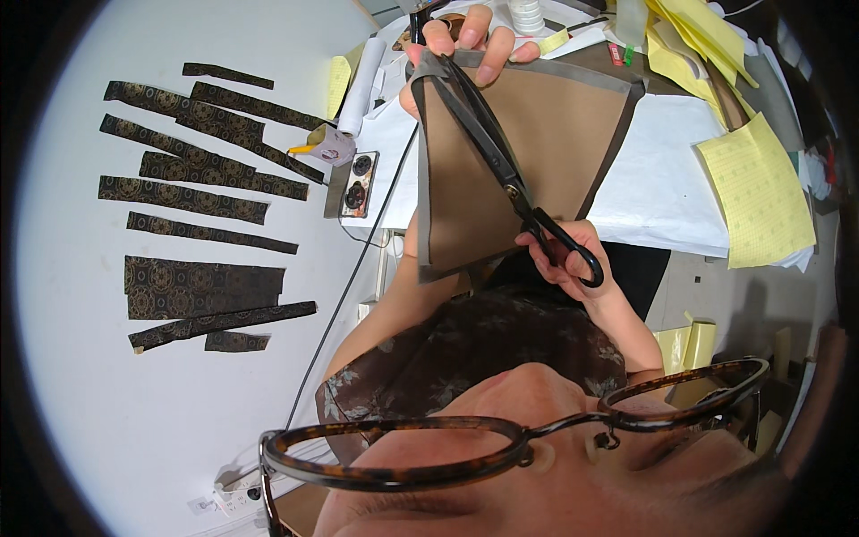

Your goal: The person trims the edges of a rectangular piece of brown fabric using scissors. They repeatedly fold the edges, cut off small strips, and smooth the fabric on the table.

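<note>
A brown fabric panel with darker grey edging hangs upright in front of me. My left hand grips its upper left corner, with fingers over the top edge and part of the hand hidden behind the cloth. Black scissors slant across the panel's left part, their blade tips at the corner beside my left fingers. The blades look slightly apart. Lower right, my right hand is closed around the scissor handles, with fingers through the loops.
A white-covered table stands behind the panel, with yellow patterned paper at its right. A white paper roll, a cup and a socket panel sit at its left. Dark patterned fabric strips hang on the left wall.
</note>
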### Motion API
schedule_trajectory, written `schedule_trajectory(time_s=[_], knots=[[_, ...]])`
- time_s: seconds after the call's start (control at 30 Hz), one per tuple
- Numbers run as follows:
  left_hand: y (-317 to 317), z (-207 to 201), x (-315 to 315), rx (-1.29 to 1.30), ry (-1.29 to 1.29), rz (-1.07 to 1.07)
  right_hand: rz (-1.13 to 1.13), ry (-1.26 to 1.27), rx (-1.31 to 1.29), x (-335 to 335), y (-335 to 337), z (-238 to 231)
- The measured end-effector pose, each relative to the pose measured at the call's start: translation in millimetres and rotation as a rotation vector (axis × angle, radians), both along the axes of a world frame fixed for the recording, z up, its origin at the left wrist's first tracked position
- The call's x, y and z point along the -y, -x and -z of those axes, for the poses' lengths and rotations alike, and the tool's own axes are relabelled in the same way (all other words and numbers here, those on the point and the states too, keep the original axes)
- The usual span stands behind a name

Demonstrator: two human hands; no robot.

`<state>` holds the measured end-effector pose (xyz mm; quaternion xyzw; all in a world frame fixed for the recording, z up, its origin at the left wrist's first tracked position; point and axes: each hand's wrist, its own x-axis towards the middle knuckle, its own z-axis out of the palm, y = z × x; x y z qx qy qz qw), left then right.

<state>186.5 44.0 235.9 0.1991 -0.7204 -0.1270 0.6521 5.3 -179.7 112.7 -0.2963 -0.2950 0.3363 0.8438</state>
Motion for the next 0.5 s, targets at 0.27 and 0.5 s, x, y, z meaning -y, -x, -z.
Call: schedule_trajectory(time_s=[0.27,0.5], knots=[[8.6,-4.9,-5.1,-0.006,-0.009,-0.035,-0.03,-0.011,-0.013,-7.0,6.2,1.8],[16.9,-7.3,-4.7,-0.02,-0.008,-0.062,-0.031,-0.01,0.007,-6.3,7.1,7.0]])
